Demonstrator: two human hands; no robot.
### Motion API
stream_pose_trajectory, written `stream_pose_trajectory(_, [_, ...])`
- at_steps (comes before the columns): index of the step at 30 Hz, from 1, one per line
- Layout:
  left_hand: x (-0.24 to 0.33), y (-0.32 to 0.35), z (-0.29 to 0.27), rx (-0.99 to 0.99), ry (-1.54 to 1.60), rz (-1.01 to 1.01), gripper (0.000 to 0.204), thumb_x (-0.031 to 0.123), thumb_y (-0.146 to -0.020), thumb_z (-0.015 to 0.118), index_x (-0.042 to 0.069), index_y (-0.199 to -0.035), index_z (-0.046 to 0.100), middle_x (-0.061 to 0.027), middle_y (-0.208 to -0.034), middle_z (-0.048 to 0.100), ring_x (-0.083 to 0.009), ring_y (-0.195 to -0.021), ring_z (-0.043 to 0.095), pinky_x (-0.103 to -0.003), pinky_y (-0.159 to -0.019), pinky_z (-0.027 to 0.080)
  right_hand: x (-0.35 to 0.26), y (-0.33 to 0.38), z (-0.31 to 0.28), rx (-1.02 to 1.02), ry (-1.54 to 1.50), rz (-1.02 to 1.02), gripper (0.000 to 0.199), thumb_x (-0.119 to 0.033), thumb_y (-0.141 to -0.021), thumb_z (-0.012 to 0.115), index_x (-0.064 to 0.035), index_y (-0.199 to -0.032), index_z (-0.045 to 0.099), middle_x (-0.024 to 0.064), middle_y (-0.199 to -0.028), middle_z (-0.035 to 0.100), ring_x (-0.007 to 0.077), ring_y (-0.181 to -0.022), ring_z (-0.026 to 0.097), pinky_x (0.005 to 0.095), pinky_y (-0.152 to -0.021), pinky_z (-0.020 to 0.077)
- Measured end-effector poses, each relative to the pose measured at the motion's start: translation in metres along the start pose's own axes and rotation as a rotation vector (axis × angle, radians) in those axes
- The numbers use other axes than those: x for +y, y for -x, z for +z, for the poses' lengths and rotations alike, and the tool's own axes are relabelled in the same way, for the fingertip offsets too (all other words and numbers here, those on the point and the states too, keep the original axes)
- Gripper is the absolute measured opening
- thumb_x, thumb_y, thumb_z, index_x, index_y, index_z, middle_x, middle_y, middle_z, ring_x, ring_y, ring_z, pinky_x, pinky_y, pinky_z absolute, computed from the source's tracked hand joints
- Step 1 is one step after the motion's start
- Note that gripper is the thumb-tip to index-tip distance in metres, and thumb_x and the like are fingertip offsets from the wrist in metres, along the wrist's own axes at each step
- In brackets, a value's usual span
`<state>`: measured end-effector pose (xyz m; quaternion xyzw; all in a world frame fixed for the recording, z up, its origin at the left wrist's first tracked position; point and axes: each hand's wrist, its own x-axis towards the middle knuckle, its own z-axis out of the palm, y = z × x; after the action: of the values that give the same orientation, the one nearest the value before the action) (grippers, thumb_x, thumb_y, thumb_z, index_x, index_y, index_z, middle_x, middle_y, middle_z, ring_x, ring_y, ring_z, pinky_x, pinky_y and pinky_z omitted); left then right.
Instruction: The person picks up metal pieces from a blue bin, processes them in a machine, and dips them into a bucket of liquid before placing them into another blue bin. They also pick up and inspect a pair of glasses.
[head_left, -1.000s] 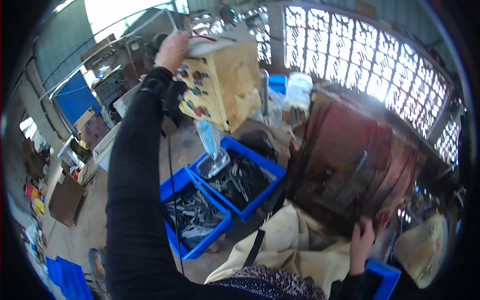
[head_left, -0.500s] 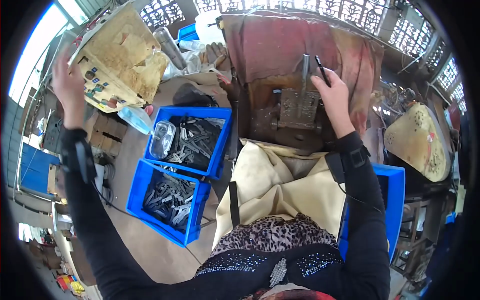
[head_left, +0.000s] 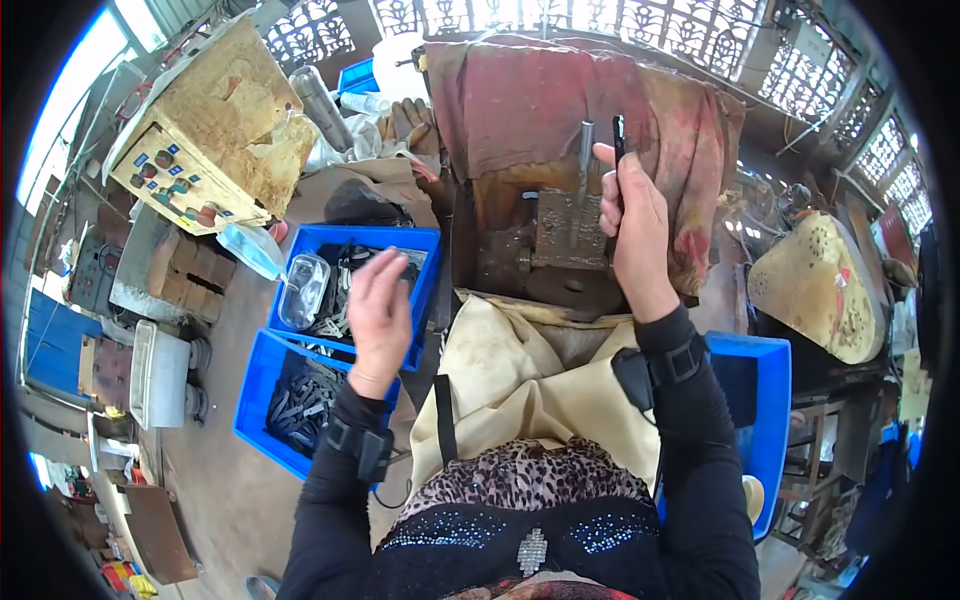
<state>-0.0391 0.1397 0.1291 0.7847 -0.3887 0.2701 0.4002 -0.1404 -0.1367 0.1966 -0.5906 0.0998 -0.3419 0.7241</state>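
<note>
My right hand (head_left: 638,225) is closed around a slim black strip (head_left: 619,137), which sticks up past the thumb with a bright spot near its tip. It is held just right of an upright metal rod (head_left: 586,145) and a wet, rusty metal block (head_left: 565,235). My left hand (head_left: 380,318) hangs over the right side of the upper blue bin (head_left: 428,290), fingers stretched and nothing visible in them. Thin metal pieces (head_left: 340,318) fill that bin, partly hidden by my hand. More lie in the lower blue bin (head_left: 250,400).
A clear plastic container (head_left: 303,290) sits on the upper bin. Left of it stands a stained control box (head_left: 215,130) with knobs. A red cloth (head_left: 560,95) hangs behind the metal block. Beige sheeting (head_left: 540,360) covers my lap; another blue bin (head_left: 772,400) is at the right.
My left hand has come from the control box down and right to the upper bin. My right hand has turned, still holding the black strip beside the rod. The whole view has shifted slightly.
</note>
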Motion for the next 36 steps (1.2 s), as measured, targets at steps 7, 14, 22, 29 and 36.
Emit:
stream_pose_trajectory(7, [0.027, 0.027, 0.026, -0.108, 0.065, -0.051, 0.034, -0.006, -0.078, 0.061, 0.004, -0.11, 0.064, -0.0145, -0.115, 0.062, -0.0334, -0.104, 0.058, -0.039, -0.09, 0.048, -0.007, 0.03, 0.039, -0.029, -0.403, 0.05, 0.027, -0.026, -0.102, 0.049, -0.0024, -0.113, 0.056, -0.0022, -0.081, 0.045, 0.0078, -0.066, 0.043, 0.0238, -0.056, 0.0368])
stream_pose_trajectory(14, [0.029, 0.034, 0.032, -0.154, 0.048, -0.057, 0.034, -0.007, -0.078, 0.06, 0.004, -0.11, 0.065, -0.014, -0.115, 0.062, -0.0332, -0.103, 0.058, -0.039, -0.089, 0.049, -0.007, 0.037, 0.044, 0.073, -0.575, 0.065, 0.024, -0.027, -0.101, 0.051, -0.0042, -0.11, 0.054, -0.0023, -0.082, 0.048, 0.0095, -0.069, 0.047, 0.0259, -0.058, 0.0392])
stream_pose_trajectory(22, [0.034, 0.029, 0.044, -0.214, 0.069, -0.047, 0.032, -0.006, -0.079, 0.059, 0.003, -0.109, 0.064, -0.0145, -0.115, 0.062, -0.0339, -0.104, 0.058, -0.04, -0.09, 0.048, 0.005, 0.029, 0.041, 0.251, -0.502, 0.088, 0.01, -0.018, -0.099, 0.054, -0.0103, -0.093, 0.05, -0.0023, -0.079, 0.047, 0.0095, -0.068, 0.049, 0.028, -0.055, 0.0401])
stream_pose_trajectory(29, [0.027, 0.015, 0.063, -0.228, 0.086, -0.011, 0.03, -0.006, -0.079, 0.06, 0.003, -0.108, 0.065, -0.0145, -0.114, 0.062, -0.0341, -0.104, 0.058, -0.04, -0.09, 0.048, 0.016, 0.022, 0.037, 0.325, -0.459, 0.08, 0.012, -0.018, -0.099, 0.052, -0.0092, -0.091, 0.049, -0.0009, -0.075, 0.049, 0.0064, -0.062, 0.047, 0.0244, -0.051, 0.0401])
stream_pose_trajectory(36, [-0.006, 0.004, 0.112, -0.29, 0.068, 0.05, 0.03, -0.003, -0.08, 0.061, 0.004, -0.108, 0.065, -0.0124, -0.114, 0.063, -0.0327, -0.105, 0.058, -0.039, -0.09, 0.048, 0.042, 0.005, 0.023, 0.351, -0.355, 0.109, 0.014, -0.02, -0.096, 0.058, -0.0106, -0.089, 0.05, -0.0027, -0.071, 0.046, 0.0058, -0.061, 0.045, 0.0224, -0.047, 0.0355])
